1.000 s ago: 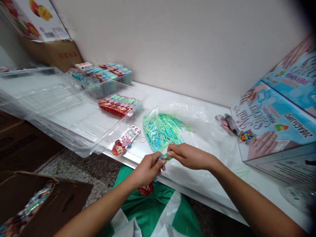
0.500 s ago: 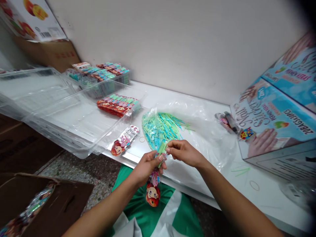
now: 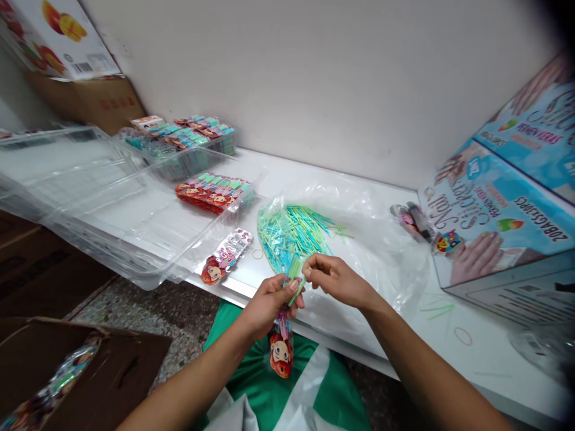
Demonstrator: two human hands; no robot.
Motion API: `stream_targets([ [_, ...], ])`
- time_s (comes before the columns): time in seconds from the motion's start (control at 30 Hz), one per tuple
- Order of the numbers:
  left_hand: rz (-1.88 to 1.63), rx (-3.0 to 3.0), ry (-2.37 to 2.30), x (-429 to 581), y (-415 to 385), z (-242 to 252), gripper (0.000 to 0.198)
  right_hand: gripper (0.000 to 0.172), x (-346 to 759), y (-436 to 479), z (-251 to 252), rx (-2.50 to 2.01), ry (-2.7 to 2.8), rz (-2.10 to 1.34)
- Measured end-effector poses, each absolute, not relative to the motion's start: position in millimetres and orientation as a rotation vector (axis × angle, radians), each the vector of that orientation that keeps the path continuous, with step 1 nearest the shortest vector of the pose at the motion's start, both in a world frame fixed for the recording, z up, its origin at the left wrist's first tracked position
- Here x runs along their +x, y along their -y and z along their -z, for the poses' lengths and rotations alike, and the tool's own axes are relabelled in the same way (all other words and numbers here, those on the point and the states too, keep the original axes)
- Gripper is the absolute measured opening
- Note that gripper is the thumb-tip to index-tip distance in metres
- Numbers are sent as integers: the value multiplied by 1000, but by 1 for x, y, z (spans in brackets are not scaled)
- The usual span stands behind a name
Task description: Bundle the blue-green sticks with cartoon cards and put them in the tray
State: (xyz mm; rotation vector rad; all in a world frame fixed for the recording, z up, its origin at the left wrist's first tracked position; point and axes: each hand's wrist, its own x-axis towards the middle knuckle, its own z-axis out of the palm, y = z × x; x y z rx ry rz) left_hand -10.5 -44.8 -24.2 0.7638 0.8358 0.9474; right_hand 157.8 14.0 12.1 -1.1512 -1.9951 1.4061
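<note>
My left hand [image 3: 269, 302] is closed round a packet [image 3: 281, 356] with a red-haired cartoon figure, which hangs below the fingers over my lap. Thin light-green sticks [image 3: 295, 269] stand out at the upper end of that grip. Thumb and fingertips of my right hand [image 3: 339, 280] are pinched together at the right edge of these sticks; what they hold is too small to tell. Just beyond both hands, a pile of green and blue sticks [image 3: 296, 230] lies on a clear plastic bag [image 3: 381, 257]. Another cartoon packet [image 3: 227, 256] lies flat to the left.
A clear plastic tray [image 3: 153, 278] juts over the table's front edge, near a row of red packets [image 3: 213, 194]. Behind stands a filled clear box [image 3: 193, 158]. Blue printed cartons [image 3: 503, 209] stand at right. Rubber bands [image 3: 463, 336] and loose green sticks [image 3: 438, 311] lie on the table.
The cartoon packet in my left hand has swung slightly right and down. My right fingertips have shifted slightly right along the green sticks. Everything else stays in place.
</note>
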Motion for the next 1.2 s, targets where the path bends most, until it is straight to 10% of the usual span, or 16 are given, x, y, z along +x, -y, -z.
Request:
stream_targets([
  [1.2, -913, 713, -752, -6, 48, 28, 28, 5, 149, -9, -10, -1084, 1847, -1413],
])
